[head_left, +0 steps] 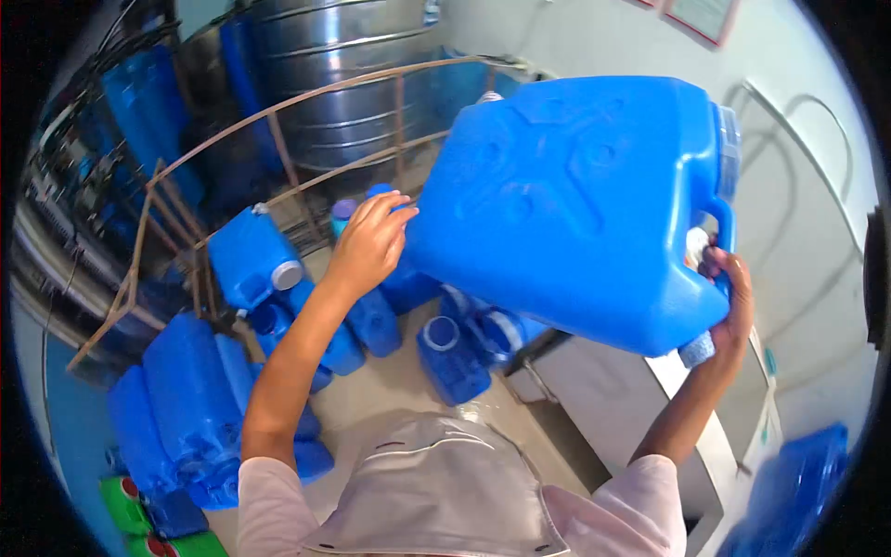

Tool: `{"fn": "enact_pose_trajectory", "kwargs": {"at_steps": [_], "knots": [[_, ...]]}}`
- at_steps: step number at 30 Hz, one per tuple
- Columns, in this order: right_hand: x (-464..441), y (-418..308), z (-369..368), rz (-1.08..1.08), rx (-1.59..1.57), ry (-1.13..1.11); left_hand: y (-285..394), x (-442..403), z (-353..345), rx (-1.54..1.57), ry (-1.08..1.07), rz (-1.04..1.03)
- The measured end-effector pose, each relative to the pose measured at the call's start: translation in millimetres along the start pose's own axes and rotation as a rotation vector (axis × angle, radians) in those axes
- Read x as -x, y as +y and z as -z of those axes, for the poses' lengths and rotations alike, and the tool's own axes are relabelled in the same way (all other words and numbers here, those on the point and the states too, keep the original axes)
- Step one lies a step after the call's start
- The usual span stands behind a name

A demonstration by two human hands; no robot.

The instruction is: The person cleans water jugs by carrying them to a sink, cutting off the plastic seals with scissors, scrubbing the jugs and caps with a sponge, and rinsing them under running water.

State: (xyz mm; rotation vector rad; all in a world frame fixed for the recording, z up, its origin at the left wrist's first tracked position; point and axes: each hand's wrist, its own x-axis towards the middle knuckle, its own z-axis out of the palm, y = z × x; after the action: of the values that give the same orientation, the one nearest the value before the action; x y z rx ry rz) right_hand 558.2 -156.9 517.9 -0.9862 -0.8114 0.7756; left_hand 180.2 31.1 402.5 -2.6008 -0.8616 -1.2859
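Note:
A large blue plastic jerrycan point(566, 204) is held up in front of me, tipped on its side with its pale, clear-looking cap point(729, 153) to the right. My right hand point(733, 288) is closed around its handle. Something white point(697, 246) shows through the handle gap, and a speckled pale blue piece point(697, 350) sticks out by my right wrist; I cannot make out either. My left hand point(371, 243) is beside the can's lower left edge, fingers stretched towards it and slightly bent. Whether the fingertips touch the can is unclear.
Several blue jerrycans point(255, 255) stand and lie on the floor, with more stacked at the left point(190, 399). Behind a rusty railing point(278, 153) rises a steel tank point(343, 84). A white counter point(622, 399) is at the right. Green packages point(125, 506) lie lower left.

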Motion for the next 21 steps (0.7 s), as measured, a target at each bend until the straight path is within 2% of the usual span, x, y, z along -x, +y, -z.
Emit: {"fn": "enact_pose_trajectory", "kwargs": {"at_steps": [6,7,9,12,14,16,20,21], "knots": [[143,-110,157,0.2,-0.088,0.356,170,-73,-74,0.27,0.016,-0.309],[131,-117,182,0.211,-0.13,0.381,190,-98,-101,0.321,0.012,-0.331],[166,-141,230,0.263,-0.173,0.458,257,-118,-123,0.435,0.037,-0.432],[190,-151,315,0.34,-0.082,0.604,370,-140,-158,0.634,0.035,-0.566],[163,-151,366,0.341,0.025,0.787,440,-168,-192,0.731,0.047,-0.713],[136,-145,423,0.337,0.01,0.879,514,-182,-232,0.785,0.018,-0.815],[95,-98,527,0.332,-0.042,0.993,638,-179,-328,0.608,-0.24,-0.954],[90,-82,548,0.349,-0.062,1.008,659,-173,-361,0.645,-0.114,-0.935]]}}
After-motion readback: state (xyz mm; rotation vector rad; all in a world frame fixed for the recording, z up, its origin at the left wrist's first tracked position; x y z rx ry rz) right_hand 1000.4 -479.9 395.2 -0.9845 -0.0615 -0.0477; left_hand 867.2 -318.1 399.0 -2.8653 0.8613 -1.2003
